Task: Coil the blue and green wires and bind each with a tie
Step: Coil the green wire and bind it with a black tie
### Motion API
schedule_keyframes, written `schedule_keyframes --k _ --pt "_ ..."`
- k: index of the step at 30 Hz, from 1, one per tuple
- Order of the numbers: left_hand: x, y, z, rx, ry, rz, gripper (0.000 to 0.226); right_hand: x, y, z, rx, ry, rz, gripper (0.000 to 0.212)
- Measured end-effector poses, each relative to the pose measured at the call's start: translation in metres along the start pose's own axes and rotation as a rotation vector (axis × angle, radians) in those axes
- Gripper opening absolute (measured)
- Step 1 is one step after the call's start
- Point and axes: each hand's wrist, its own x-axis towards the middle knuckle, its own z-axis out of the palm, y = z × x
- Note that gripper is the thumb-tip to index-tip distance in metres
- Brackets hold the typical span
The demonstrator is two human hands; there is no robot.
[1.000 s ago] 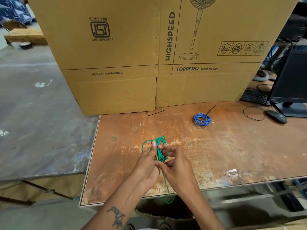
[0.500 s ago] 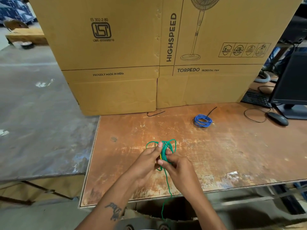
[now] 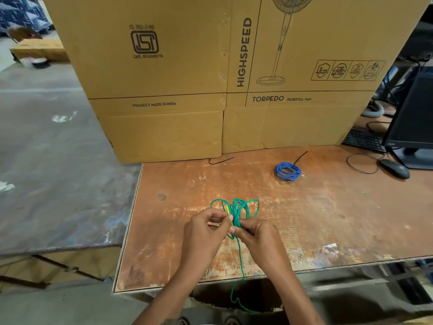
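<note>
A bundle of green wire [image 3: 239, 208] is held above the worn brown table [image 3: 328, 219], its loops fanning upward. My left hand [image 3: 203, 233] pinches the bundle's left side, where a thin yellow tie [image 3: 228, 213] lies along the loops. My right hand [image 3: 255, 233] grips the bundle from the right. A loose green tail [image 3: 240, 266] hangs down past the table's front edge. The blue wire [image 3: 287, 170] lies coiled on the table, far right of my hands, with a black tie [image 3: 301, 157] sticking out behind it.
Large cardboard fan boxes [image 3: 210, 78] stand along the table's back edge. A short black tie [image 3: 221, 160] lies in front of them. A mouse [image 3: 394, 168], keyboard [image 3: 363, 139] and monitor [image 3: 414, 118] sit at the far right. Left of the table lies a grey sheet [image 3: 58, 172].
The green loops have spread wider above my fingers, and the yellow tie now shows beside the bundle. Both hands stay together on the bundle, shifted slightly right.
</note>
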Motion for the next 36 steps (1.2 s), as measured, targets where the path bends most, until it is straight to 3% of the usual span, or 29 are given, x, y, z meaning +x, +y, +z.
schedule_keyframes --k 3,5,6,9,13,16,19,22,26,28,32,36 --pt "-0.004 0.003 0.001 0.163 0.065 0.051 0.008 0.0 0.0 0.0 0.039 -0.003 0.013 0.042" --pt "-0.007 0.003 0.002 0.126 0.071 0.044 0.009 0.001 0.003 0.0 0.061 -0.006 0.031 0.034" --pt "-0.008 0.002 0.001 0.081 0.06 0.042 0.009 0.001 0.006 0.001 0.066 -0.01 0.041 0.037" --pt "-0.005 0.008 -0.005 -0.031 -0.018 0.019 0.01 0.0 0.012 0.002 0.116 -0.01 0.104 0.072" --pt "0.003 0.013 -0.011 -0.247 -0.243 -0.156 0.014 -0.005 0.007 -0.002 0.105 0.013 0.103 0.047" --pt "0.006 0.013 -0.006 -0.264 -0.238 -0.188 0.015 -0.004 0.008 -0.002 0.04 0.015 0.069 0.044" --pt "0.01 0.015 0.0 -0.234 -0.244 -0.194 0.017 -0.004 0.008 -0.003 0.118 -0.077 0.098 0.026" --pt "0.016 0.017 0.002 -0.368 -0.275 -0.308 0.017 -0.005 0.004 -0.008 0.275 -0.143 0.109 0.018" --pt "0.021 0.014 0.004 -0.637 -0.295 -0.5 0.016 -0.007 0.0 -0.008 0.47 -0.203 0.143 0.022" --pt "0.019 0.016 0.006 -0.696 -0.304 -0.531 0.027 -0.01 -0.004 -0.006 0.533 -0.183 0.188 0.023" --pt "0.019 0.014 0.009 -0.686 -0.274 -0.568 0.016 -0.01 -0.007 -0.003 0.559 -0.15 0.257 0.035" --pt "0.02 0.013 0.01 -0.643 -0.306 -0.538 0.018 -0.008 -0.011 0.0 0.511 -0.156 0.271 0.037"
